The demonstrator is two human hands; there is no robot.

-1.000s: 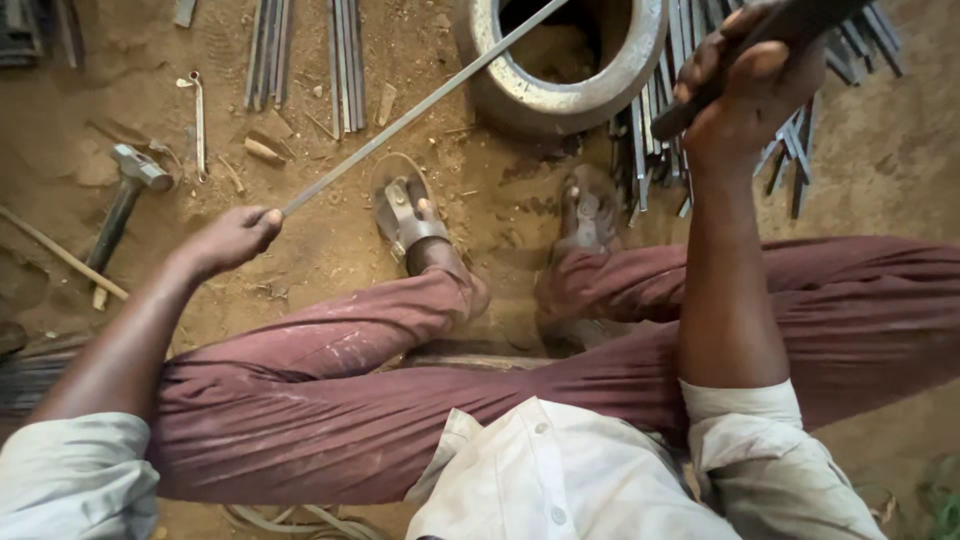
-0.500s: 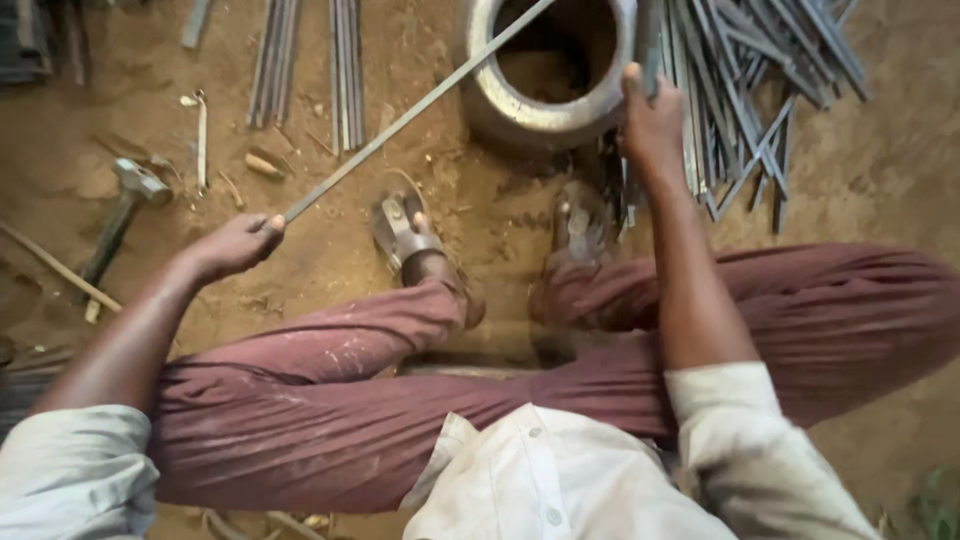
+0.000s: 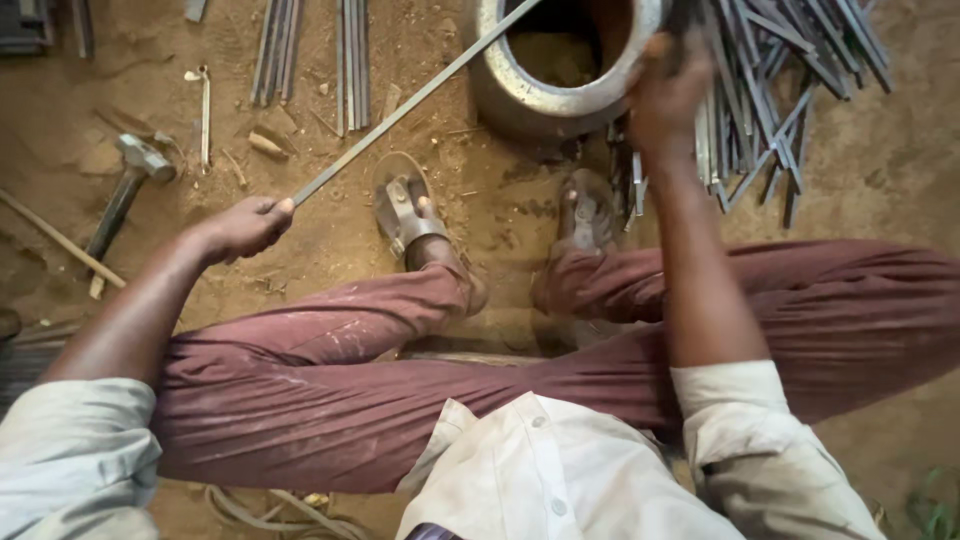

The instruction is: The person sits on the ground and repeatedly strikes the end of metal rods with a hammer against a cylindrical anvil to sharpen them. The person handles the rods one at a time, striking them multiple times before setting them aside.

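Soft, even daylight with weak shadows and no glare; the right hand is motion-blurred, and wide-angle distortion bends the edges.

A dirt-floor metal workshop: cut steel strips, a hammer, a metal pot.

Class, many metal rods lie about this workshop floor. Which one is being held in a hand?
The long rod gripped at its near end by the left hand, slanting up to the metal pot. The others lie loose on the ground.
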